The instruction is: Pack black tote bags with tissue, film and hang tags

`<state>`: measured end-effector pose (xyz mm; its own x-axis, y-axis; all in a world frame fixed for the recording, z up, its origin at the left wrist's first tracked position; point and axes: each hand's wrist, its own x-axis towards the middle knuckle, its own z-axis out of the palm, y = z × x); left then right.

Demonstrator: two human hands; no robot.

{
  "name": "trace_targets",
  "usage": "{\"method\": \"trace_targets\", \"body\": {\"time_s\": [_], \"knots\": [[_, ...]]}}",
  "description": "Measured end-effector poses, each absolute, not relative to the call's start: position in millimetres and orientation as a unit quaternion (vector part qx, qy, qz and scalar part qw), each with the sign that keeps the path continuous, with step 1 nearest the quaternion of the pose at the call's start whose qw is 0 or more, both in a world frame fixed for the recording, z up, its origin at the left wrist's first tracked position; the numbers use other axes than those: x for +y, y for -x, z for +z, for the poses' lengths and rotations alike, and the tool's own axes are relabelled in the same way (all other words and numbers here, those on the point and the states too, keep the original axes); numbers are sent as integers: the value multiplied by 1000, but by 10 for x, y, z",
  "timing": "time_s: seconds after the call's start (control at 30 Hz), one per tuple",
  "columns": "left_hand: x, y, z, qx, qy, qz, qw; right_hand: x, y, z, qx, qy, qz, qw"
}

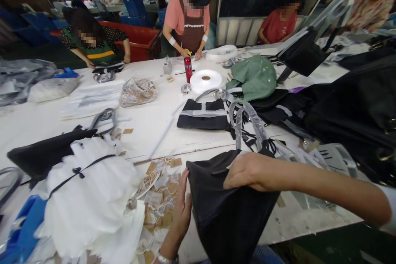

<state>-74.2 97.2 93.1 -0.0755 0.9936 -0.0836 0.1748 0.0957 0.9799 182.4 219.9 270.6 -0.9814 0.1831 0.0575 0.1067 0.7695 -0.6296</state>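
Note:
A black bag (235, 214) stands tilted at the table's front edge, close to my body, its opening facing up. My left hand (182, 210) rests along the bag's left side, fingers stretched upward near the top corner and thumb apart. Over the opening, my right hand (247, 171) is curled at the bag's upper edge; its fingertips are partly hidden in the fabric. Clear plastic-wrapped handles (246, 117) rise behind the bag. Left of my left hand lie brown tags with strings (163, 198).
White bundled sheets (93, 198) and a blue object (24, 231) lie at left. A flat black pouch (202, 115), white tape roll (206, 78), red can (187, 69) and green cloth (255, 76) are farther back. Black bags (349, 107) pile up at right. Several people work across the table.

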Motion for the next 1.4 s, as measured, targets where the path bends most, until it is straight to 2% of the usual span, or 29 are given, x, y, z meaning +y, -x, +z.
{"method": "trace_targets", "body": {"time_s": [0.13, 0.3, 0.4, 0.5, 0.57, 0.63, 0.73, 0.8, 0.93, 1.03, 1.17, 1.23, 1.3, 1.37, 1.4], "knots": [[1309, 887, 982, 451, -736, 346, 368, 2042, -2261, 2232, -927, 120, 339, 110], [1647, 645, 1440, 253, -860, 227, 381, 1864, -2492, 2054, -929, 244, 211, 184], [1497, 313, 1517, 236, -859, 275, 363, 1573, -2599, 1940, -876, 382, 95, 278], [1262, 71, 1341, 284, -829, 364, 316, 989, -2796, 1544, -696, 587, 7, 412], [1165, -3, 1181, 324, -798, 427, 275, 529, -2920, 1085, -540, 672, 74, 502], [1134, -40, 1055, 375, -747, 495, 236, 161, -2938, 570, -465, 638, 227, 571], [1146, -124, 987, 419, -634, 603, 243, -6, -2670, 55, -529, 534, 401, 524], [1126, -220, 1024, 392, -539, 685, 295, 116, -2389, 65, -577, 492, 406, 510], [863, -409, 1120, 286, -385, 791, 379, 380, -2134, 678, -641, 516, 225, 522], [472, -466, 938, 291, -336, 786, 430, 363, -2325, 1050, -715, 508, 131, 462], [-209, -390, 291, 393, -291, 682, 544, 262, -2627, 1084, -823, 482, 89, 287], [-592, -267, 13, 467, -307, 533, 635, 199, -2656, 989, -859, 465, 81, 196], [-931, -98, -71, 496, -399, 339, 693, 117, -2614, 889, -886, 432, 89, 140], [-1139, 79, 70, 502, -541, 232, 633, 34, -2555, 817, -901, 406, 94, 123], [-1174, 160, 201, 519, -606, 243, 552, 2, -2535, 795, -903, 402, 89, 122]]}}
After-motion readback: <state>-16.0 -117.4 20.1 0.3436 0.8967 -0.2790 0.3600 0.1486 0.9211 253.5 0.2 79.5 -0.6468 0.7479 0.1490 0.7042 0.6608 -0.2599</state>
